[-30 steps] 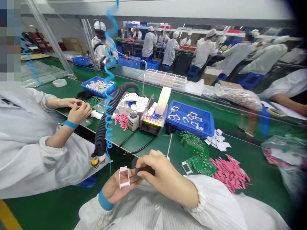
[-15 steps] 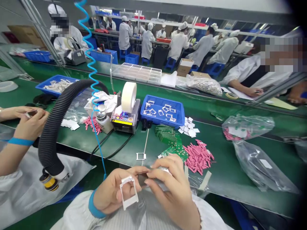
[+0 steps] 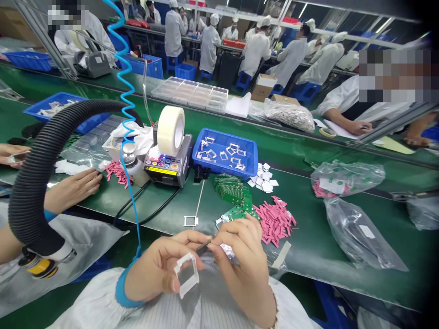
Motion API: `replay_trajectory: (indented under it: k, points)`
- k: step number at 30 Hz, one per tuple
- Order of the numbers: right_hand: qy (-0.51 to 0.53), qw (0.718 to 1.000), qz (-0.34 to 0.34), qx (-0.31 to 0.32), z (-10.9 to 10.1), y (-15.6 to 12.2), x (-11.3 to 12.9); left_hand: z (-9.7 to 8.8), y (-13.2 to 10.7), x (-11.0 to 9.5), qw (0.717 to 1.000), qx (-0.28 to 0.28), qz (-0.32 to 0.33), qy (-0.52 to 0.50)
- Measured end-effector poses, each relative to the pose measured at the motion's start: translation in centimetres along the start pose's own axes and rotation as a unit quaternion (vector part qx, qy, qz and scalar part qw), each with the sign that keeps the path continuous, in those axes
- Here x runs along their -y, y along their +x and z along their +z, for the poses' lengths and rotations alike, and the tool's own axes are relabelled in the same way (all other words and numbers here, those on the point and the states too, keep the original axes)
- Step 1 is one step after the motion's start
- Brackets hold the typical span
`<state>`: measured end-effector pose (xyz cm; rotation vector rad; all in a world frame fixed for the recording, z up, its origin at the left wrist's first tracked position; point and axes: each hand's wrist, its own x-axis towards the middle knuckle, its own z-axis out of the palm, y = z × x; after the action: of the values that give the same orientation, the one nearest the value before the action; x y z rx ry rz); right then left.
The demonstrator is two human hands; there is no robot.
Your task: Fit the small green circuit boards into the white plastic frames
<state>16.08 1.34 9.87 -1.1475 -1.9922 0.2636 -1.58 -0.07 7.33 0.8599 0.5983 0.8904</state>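
My left hand (image 3: 154,267) is closed on a small white plastic frame (image 3: 189,289), holding it tilted in front of my chest. Between the two hands is a thin dark flat piece (image 3: 204,247), seen nearly edge-on. My right hand (image 3: 242,256) pinches its end between thumb and fingertips, and the left fingertips lie against its other side. Just beyond the hands, another white frame (image 3: 190,221) lies flat on the green bench. Green circuit boards (image 3: 233,192) overlap in a fanned row behind my right hand, next to a heap of pink strips (image 3: 276,219).
A blue tray (image 3: 224,167) holds several white frames. White square pieces (image 3: 264,179) lie beside it. Left of it stand a tape dispenser (image 3: 168,167) and a pump bottle (image 3: 133,164). A black hose (image 3: 30,160) arches at left, near a co-worker's hand (image 3: 77,187). Plastic bags (image 3: 363,233) lie at right.
My view has shifted a little. The white frame has turned slightly in my left hand, and the dark piece is tilted more steeply. The co-worker's hand at left has moved down onto the bench.
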Motion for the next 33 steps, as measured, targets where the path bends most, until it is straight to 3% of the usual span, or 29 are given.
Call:
replay_trajectory:
  k: [6,22,28,33]
  points:
    - [0.015,0.999,0.032,0.007,0.4,0.0,-0.3,0.0,0.4,0.1,1.0,-0.008,-0.008,-0.004]
    - [-0.01,0.999,0.036,0.015,0.8,-0.3,-0.6,0.2,0.7,0.6,1.0,-0.021,-0.006,-0.009]
    - [0.025,0.995,0.054,0.085,1.3,-0.8,-0.9,0.0,1.0,1.6,0.996,-0.055,-0.051,-0.055]
    - [0.098,0.98,0.098,0.143,-0.3,-2.9,-2.0,-0.9,1.9,3.1,0.979,-0.084,-0.071,-0.17]
